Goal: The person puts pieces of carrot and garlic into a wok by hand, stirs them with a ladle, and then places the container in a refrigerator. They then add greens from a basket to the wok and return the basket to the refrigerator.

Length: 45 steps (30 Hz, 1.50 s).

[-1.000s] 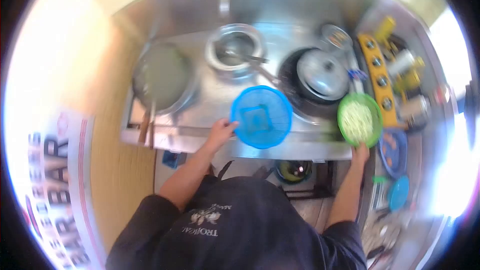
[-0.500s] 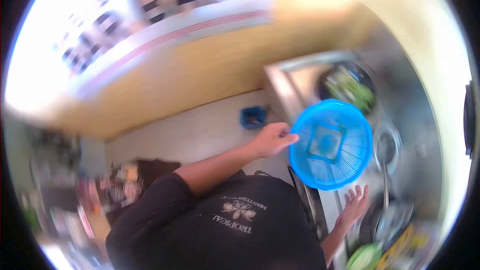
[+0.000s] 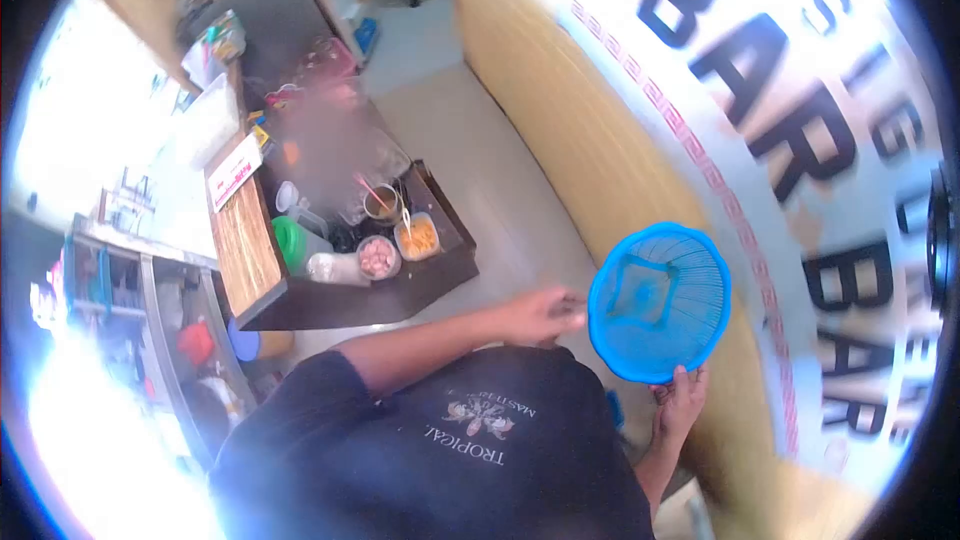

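Observation:
A round blue plastic strainer basket (image 3: 712,290) with slatted sides and a squarish base is held up in front of me, its open mouth tilted toward the camera. Nothing shows inside it. At the basket's left rim, my left hand (image 3: 548,317) is closed, fingertips pinching the edge; it is slightly blurred. My right hand (image 3: 680,400) grips the lower rim from beneath, some of its fingers hidden behind the basket.
Left, a dark counter (image 3: 385,295) carries a tub of orange pieces (image 3: 416,237), a tub of pinkish pieces (image 3: 377,258), a cup (image 3: 381,203) and a green-lidded container (image 3: 289,244). A yellow partition (image 3: 545,130) with a lettered banner (image 3: 760,110) runs along the right.
My view has swung from the cooking area to the counter and partition. My right hand, apart from the basket before, now holds its lower rim; my left hand stays at the left rim.

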Available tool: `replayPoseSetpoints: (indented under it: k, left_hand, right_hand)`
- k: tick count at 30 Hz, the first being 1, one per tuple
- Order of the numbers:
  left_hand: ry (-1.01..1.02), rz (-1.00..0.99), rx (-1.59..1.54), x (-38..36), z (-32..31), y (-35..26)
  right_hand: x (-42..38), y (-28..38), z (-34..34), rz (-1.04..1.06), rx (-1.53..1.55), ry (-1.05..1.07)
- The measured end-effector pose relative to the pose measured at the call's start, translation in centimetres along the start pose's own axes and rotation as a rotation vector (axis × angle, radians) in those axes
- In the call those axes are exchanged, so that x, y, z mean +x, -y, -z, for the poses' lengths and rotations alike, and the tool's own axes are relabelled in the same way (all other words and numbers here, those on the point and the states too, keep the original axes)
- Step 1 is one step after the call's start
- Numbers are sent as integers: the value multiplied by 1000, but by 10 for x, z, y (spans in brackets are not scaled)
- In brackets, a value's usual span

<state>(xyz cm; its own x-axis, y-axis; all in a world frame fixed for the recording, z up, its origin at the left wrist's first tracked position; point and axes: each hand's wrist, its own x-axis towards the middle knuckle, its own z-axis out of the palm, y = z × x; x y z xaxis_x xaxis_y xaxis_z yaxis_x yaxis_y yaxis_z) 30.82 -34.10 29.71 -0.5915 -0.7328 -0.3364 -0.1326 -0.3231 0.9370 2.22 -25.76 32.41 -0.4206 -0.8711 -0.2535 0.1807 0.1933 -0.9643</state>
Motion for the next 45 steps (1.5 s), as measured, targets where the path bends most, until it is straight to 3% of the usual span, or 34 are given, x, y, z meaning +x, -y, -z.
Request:
replayPoseSetpoints:
  k: [2, 5, 8, 10, 16, 18, 21, 23, 24, 28, 30, 33, 37, 38, 41, 43, 45]
  left_hand:
    - [166, -114, 125, -2, 42, 10]
    - [61, -64, 9, 4, 77, 10]
    - [-24, -36, -49, 27, 141, -8]
    - [-184, 36, -78, 21, 165, -23]
    - [-606, -107, -306, 18, 265, -40]
    - [-647, -99, -344, 17, 330, -48]
    - [-747, -113, -427, 26, 438, -62]
    - [-725, 89, -523, 29, 503, -80]
    - [-798, 136, -419, 33, 532, -89]
    - [-865, 215, -484, 46, 657, -102]
    - [-918, 344, -665, 62, 728, -98]
    - [-1015, 308, -532, 95, 835, -57]
    - [-1158, 588, -704, 171, 967, 21]
    - [-1132, 626, -492, 189, 988, 60]
    - [-990, 648, -104, 239, 1073, 180]
    - [-1117, 562, -191, 256, 1119, 284]
    - [-1187, 518, -298, 249, 1191, 326]
  right_hand:
    - [75, 2, -41, -38, -12, 107]
    - [211, -18, -130, -176, -197, 326]
    - [324, -18, -274, -261, -336, 634]
    - [372, -25, -381, -386, -153, 808]
    - [464, -68, -679, -285, -377, 928]
    - [474, -91, -735, -297, -414, 978]
    - [507, -105, -840, -315, -366, 865]
    - [537, -123, -896, -328, -442, 810]
    - [551, -126, -924, -354, -453, 803]
    - [611, -155, -1038, -374, -543, 814]
    - [647, -191, -1107, -420, -510, 842]
    - [704, -269, -1209, -393, -696, 844]
    - [733, -332, -1300, -451, -879, 842]
    - [735, -339, -1317, -476, -860, 828]
    - [745, -400, -1321, -557, -672, 742]
    - [774, -453, -1306, -609, -758, 655]
    - [790, -508, -1252, -454, -581, 684]
